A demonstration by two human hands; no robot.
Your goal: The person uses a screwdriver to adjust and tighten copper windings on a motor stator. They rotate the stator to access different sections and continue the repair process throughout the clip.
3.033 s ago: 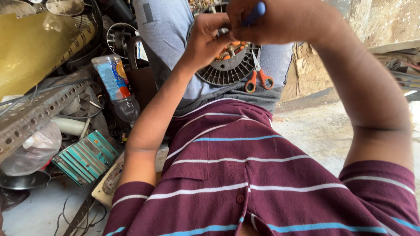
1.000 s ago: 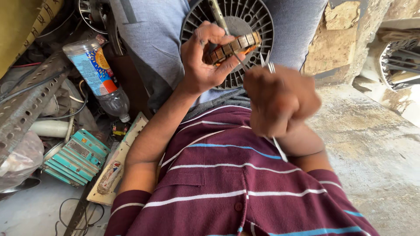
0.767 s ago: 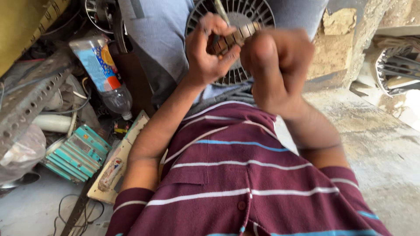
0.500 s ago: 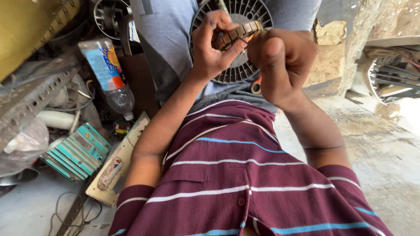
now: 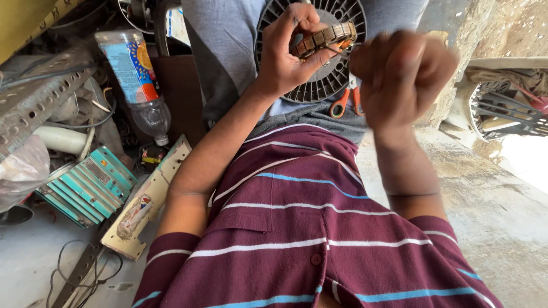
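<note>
Closest to the camera, the maroon striped shirt [image 5: 319,245] fills the lower frame, both forearms rising away from it. Further out, the right hand [image 5: 408,71] is balled into a fist, blurred; whatever it pinches is too fine to make out, so I can't tell what's inside. Just to its left, near but not touching, the left hand [image 5: 288,48] pinches a ring-shaped wound stator core [image 5: 325,39] between thumb and fingers. The core's long axis runs left to right, tilted up at the right end, and that end points straight at the fist. So the left hand has it; the right sits just off its tip. Behind both, a dark round fan grille [image 5: 319,80] rests on the lap, orange-handled scissors [image 5: 347,101] at its lower edge. Far left: a plastic bottle [image 5: 137,74], teal finned block [image 5: 88,191].
</note>
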